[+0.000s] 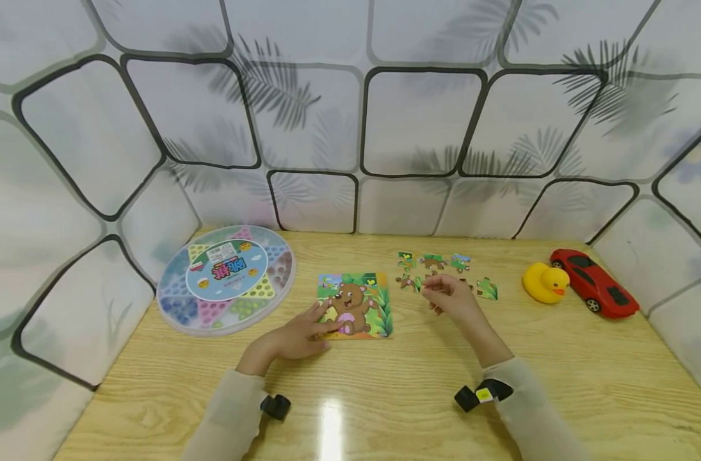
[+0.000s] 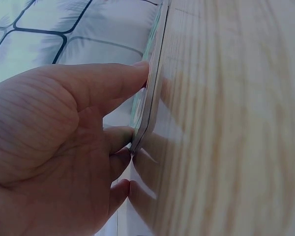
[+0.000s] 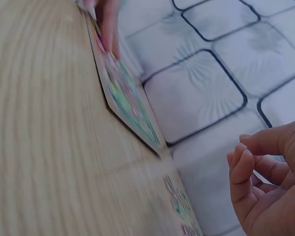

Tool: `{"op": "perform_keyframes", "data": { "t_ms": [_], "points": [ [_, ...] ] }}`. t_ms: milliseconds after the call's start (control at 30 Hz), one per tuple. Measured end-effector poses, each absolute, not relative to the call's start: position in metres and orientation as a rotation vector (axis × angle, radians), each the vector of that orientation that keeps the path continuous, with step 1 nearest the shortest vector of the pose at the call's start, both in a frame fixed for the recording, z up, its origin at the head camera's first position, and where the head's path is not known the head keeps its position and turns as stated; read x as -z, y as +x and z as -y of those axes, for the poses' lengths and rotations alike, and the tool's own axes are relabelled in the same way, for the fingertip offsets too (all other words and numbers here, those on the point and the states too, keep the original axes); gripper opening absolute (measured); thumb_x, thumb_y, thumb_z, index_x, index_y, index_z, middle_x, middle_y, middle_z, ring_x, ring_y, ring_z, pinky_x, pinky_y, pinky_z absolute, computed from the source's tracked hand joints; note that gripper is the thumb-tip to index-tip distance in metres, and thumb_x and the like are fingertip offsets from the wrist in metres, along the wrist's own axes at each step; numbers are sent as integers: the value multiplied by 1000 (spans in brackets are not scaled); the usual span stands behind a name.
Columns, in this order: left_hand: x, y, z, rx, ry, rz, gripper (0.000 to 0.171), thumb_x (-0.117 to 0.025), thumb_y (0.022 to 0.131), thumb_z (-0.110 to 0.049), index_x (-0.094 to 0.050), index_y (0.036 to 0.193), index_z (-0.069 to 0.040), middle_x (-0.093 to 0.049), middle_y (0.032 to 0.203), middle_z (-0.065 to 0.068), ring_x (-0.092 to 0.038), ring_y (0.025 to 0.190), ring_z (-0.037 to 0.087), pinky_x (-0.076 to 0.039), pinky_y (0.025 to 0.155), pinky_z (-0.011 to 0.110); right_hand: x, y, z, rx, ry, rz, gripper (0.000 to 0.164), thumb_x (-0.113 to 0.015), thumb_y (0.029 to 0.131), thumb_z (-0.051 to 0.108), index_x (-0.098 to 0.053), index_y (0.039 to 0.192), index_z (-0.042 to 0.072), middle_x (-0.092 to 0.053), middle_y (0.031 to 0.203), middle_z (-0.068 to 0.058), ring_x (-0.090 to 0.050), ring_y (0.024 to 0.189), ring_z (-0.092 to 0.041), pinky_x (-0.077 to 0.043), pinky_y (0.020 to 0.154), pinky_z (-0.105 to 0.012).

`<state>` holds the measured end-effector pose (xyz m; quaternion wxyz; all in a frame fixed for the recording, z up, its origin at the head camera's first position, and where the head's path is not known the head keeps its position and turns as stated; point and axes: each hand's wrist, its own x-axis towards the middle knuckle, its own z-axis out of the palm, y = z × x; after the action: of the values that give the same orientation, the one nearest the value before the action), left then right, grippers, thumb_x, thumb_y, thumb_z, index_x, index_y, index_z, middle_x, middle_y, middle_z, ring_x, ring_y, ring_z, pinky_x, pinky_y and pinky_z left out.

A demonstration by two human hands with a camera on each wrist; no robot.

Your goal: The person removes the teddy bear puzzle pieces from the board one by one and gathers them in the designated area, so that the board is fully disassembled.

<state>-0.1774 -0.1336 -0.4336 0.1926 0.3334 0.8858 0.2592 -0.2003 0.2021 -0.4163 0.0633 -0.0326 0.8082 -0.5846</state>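
A square puzzle board point(image 1: 379, 325) with a brown bear picture lies flat before me. On its left side rests my left hand point(image 1: 301, 334), fingers spread, some tips on the picture and others at the near corner. The left wrist view shows the fingers point(image 2: 119, 136) against the board's edge point(image 2: 150, 105). My right hand point(image 1: 451, 296) hovers over loose puzzle pieces to the right, thumb and fingertips drawn together. No piece shows between its fingertips point(image 3: 242, 160) in the right wrist view. Near them lie a bear-and-leaf piece point(image 1: 406, 282) and a green piece point(image 1: 487, 288); the hand partly hides others.
A round Chinese checkers board point(image 1: 281, 301) lies at the left. A yellow rubber duck point(image 1: 543, 283) and a red toy car point(image 1: 595, 285) stand at the right. More puzzle pieces point(image 1: 433, 262) lie at the back, before a patterned wall point(image 1: 408, 205).
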Motion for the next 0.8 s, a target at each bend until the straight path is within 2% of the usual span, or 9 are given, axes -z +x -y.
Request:
{"op": "perform_keyframes", "data": {
  "t_ms": [233, 467, 667, 800],
  "points": [
    [434, -177, 133, -728, 917, -2486, 46, -54, 96, -18, -46, 142, -12, -7, 155, 26, -5, 139, 49, -16, 105, 67, 424, -193, -168, 1719, -238, -2368, 29, -61, 92, 9, -58, 113, -10, -61, 85, -13, -54, 63, -15, -48, 55, -26],
    [435, -178, 133, -729, 920, -2491, 47, -55, 96, -17, -46, 142, -12, -6, 155, 26, -5, 139, 50, -17, 105, 67, 437, -192, -137, 1598, -347, -2310, 26, -60, 92, 9, -60, 113, -6, -60, 88, -7, -56, 63, -13, -46, 52, -23],
    [434, -178, 133, -737, 918, -2489, 47, -55, 96, -18, -45, 142, -11, -7, 155, 25, -5, 138, 51, -17, 105, 67, 445, -191, -118, 1559, -402, -2266, 25, -61, 91, 8, -60, 112, -5, -60, 89, -8, -53, 60, -12, -44, 50, -21],
    [433, -177, 132, -743, 930, -2490, 47, -55, 96, -17, -45, 141, -10, -8, 154, 26, -6, 138, 52, -17, 104, 68, 448, -190, -111, 1543, -408, -2270, 21, -63, 90, 9, -62, 108, -2, -61, 82, -5, -50, 54, -11, -42, 48, -21]
  ]
}}
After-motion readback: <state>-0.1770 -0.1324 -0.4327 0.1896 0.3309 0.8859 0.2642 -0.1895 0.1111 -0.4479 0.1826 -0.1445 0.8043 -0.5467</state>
